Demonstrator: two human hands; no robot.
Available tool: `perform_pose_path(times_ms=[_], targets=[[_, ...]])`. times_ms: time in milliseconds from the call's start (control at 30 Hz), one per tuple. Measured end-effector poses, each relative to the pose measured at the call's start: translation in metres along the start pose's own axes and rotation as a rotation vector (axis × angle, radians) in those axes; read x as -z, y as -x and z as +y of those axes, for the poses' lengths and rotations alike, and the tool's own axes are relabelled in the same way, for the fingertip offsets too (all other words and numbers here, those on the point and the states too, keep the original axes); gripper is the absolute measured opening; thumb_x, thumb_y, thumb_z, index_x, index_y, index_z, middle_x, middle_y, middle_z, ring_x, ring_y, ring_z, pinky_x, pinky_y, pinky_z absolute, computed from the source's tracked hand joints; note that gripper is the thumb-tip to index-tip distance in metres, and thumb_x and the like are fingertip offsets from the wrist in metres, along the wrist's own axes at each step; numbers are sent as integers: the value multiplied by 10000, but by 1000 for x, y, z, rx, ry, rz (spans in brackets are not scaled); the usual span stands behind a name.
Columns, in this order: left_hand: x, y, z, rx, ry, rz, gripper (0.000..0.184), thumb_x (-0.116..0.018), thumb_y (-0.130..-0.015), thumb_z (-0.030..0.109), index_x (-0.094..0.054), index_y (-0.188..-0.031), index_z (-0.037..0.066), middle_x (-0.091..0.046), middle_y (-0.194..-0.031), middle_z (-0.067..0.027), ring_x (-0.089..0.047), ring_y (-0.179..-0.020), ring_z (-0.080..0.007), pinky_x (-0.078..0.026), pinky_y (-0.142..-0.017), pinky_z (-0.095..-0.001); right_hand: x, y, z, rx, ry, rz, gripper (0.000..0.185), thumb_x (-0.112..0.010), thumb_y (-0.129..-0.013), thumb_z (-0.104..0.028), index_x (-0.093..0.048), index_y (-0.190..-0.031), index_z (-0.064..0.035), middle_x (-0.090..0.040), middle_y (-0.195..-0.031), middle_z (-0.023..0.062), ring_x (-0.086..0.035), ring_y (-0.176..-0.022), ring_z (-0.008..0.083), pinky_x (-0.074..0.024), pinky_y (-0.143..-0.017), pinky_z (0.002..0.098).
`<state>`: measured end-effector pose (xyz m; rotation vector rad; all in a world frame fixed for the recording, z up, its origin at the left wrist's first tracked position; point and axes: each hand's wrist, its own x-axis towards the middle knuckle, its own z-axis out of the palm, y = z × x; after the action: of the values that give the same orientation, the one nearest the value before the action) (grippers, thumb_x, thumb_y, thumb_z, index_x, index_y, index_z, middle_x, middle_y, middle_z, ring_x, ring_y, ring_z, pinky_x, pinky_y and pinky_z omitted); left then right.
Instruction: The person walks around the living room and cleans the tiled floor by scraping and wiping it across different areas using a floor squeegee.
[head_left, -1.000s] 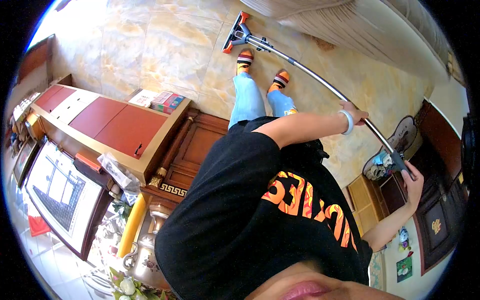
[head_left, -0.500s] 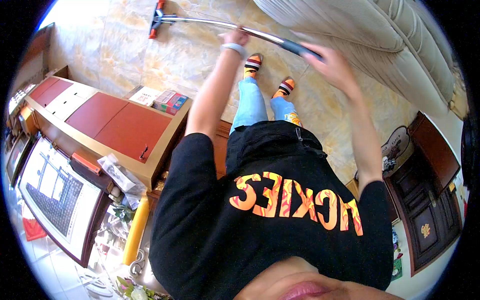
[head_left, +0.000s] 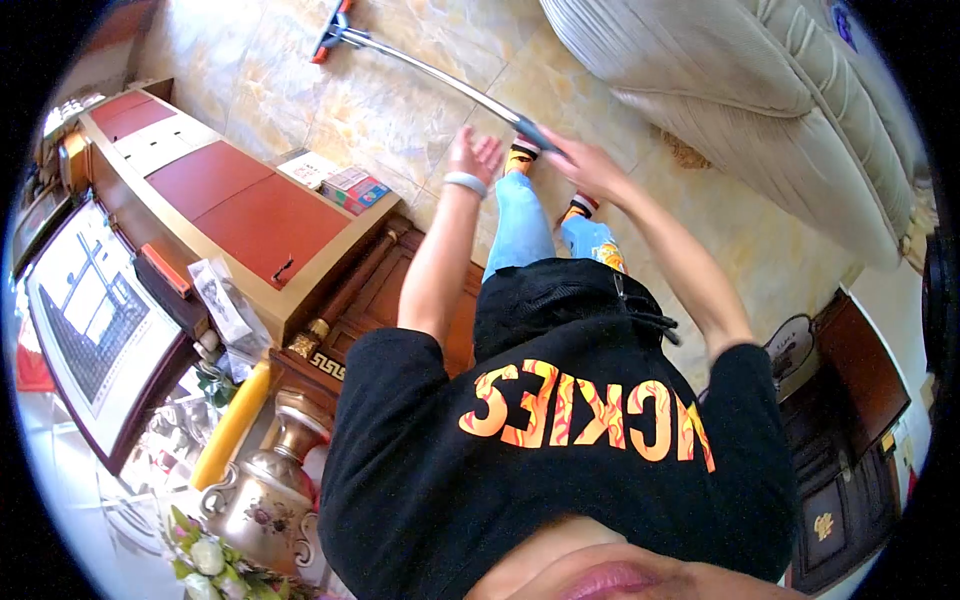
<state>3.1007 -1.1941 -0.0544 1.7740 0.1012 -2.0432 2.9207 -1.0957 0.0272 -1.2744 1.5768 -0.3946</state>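
Observation:
A long metal pole runs from a flat floor-tool head with orange-red ends, on the tiled floor, to a dark grip. My right hand is closed around the grip end, above my feet. My left hand, with a pale band at its wrist, is off the pole, its fingers spread and nothing in it. It hovers just left of the grip.
A pale pleated sofa stands at the upper right. To the left are a long red-topped cabinet with boxes at its end, a framed picture and a silver urn. A dark carved door appears at lower right.
My left hand has let go of the pole and opened. My right hand has moved left and nearer my body with the grip end. Earlier, the tool head swept leftward across the floor.

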Motion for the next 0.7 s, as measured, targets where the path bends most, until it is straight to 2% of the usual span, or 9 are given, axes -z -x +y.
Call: perform_pose_path(times_ms=[100, 200, 333, 433, 467, 533, 567, 600, 700], targets=[[3, -29, -77, 117, -149, -155, 476, -519, -728, 391, -372, -1110, 148, -441, -959, -84, -524, -783, -257, -424, -670, -399, 36, 139, 46, -20, -179, 76, 435, -425, -824, -171, -325, -1243, -115, -476, -1147, 115, -462, -1031, 186, -336, -858, 276], [-31, -11, -147, 151, -315, -144, 467, -529, -712, 412, -392, -1054, 125, -436, -915, -96, -516, -691, -262, -431, -576, -403, 71, 288, 50, -792, -360, -6, 422, -507, -765, -112, -422, -1174, -56, -511, -1087, 72, -476, -962, 128, -353, -820, 255], [-29, -60, -270, 661, -283, -306, 584, -583, -675, 405, -428, -1100, 35, -474, -1042, -181, -421, -994, -392, -362, -827, -470, 52, 463, 47, -826, -371, 248, 476, -544, -627, -41, -487, -1097, 8, -514, -1082, 77, -458, -1016, 146, -321, -882, 256], [-38, 1, -289, 546, -862, -416, 685, -649, -622, 355, -316, -1136, 46, -447, -847, -130, -482, -565, -247, -425, -469, -348, 15, 519, 30, -1069, -640, 440, 470, -559, -606, -38, -516, -1073, -4, -531, -1004, 73, -497, -890, 122, -370, -785, 232], [-49, 14, -280, 618, -1001, -238, 721, -653, -620, 337, -278, -1160, 42, -447, -840, -131, -465, -537, -235, -419, -450, -329, 9, 513, 29, -1065, -682, 444, 464, -562, -609, -35, -520, -1070, -8, -537, -919, 46, -495, -779, 97, -377, -690, 210], [-48, 19, -257, 514, -956, -148, 709, -658, -617, 300, -279, -1149, 24, -462, -975, -165, -492, -779, -294, -444, -594, -388, 6, 486, 16, -1071, -745, 415, 453, -567, -617, -30, -526, -1068, -16, -530, -741, -17, -461, -553, 42, -360, -489, 166], [-53, 19, -236, 453, -938, -112, 703, -660, -616, 282, -279, -1144, 14, -470, -1043, -181, -505, -899, -323, -456, -667, -418, -4, 475, 27, -1024, -775, 439, 457, -583, -634, -33, -518, -1086, -36, -459, -630, -58, -359, -451, 21, -268, -405, 169], [-68, 28, -207, 365, -961, -32, 571, -640, -643, 254, -329, -1064, 26, -488, -920, -143, -540, -759, -268, -473, -557, -363, -7, 453, 29, -998, -798, 410, 458, -585, -642, -39, -512, -1095, -44, -460, -628, -56, -367, -457, 22, -276, -409, 168], [-61, -63, -156, 107, -498, -182, 429, -576, -707, 223, -351, -1031, 55, -480, -796, -97, -531, -639, -200, -465, -498, -315, 8, 351, 25, -888, -784, 321, 468, -587, -674, -60, -485, -1131, -68, -453, -615, -51, -379, -468, 27, -292, -416, 172]])
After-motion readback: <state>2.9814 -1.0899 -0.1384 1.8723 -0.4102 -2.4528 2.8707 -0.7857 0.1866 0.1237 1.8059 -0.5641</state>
